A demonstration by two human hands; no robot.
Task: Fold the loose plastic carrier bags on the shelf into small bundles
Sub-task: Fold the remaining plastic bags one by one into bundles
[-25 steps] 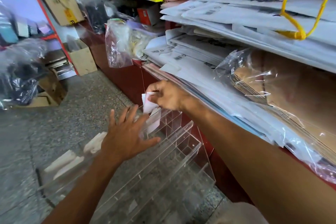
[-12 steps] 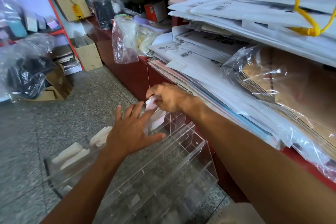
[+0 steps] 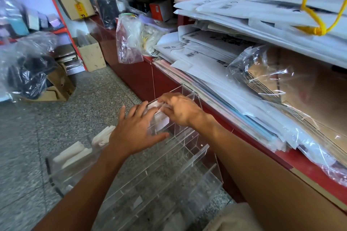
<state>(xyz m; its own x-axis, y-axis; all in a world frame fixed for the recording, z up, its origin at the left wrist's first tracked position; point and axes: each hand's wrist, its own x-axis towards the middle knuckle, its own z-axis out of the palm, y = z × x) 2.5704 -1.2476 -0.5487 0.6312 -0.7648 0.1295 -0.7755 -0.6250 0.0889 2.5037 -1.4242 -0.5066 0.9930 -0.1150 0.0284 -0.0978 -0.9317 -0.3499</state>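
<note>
A small white folded bundle is pinched by the right hand over the clear acrylic organiser's top compartment. Left hand fingers are spread flat against its wall. Film judged light, soft, slippery; best gripped across the folds.

Speckled grey stone floor runs beside red shelving.

Two hands, left and right. One clear rack holds about four white bundles. One yellow cord hangs above.
</note>
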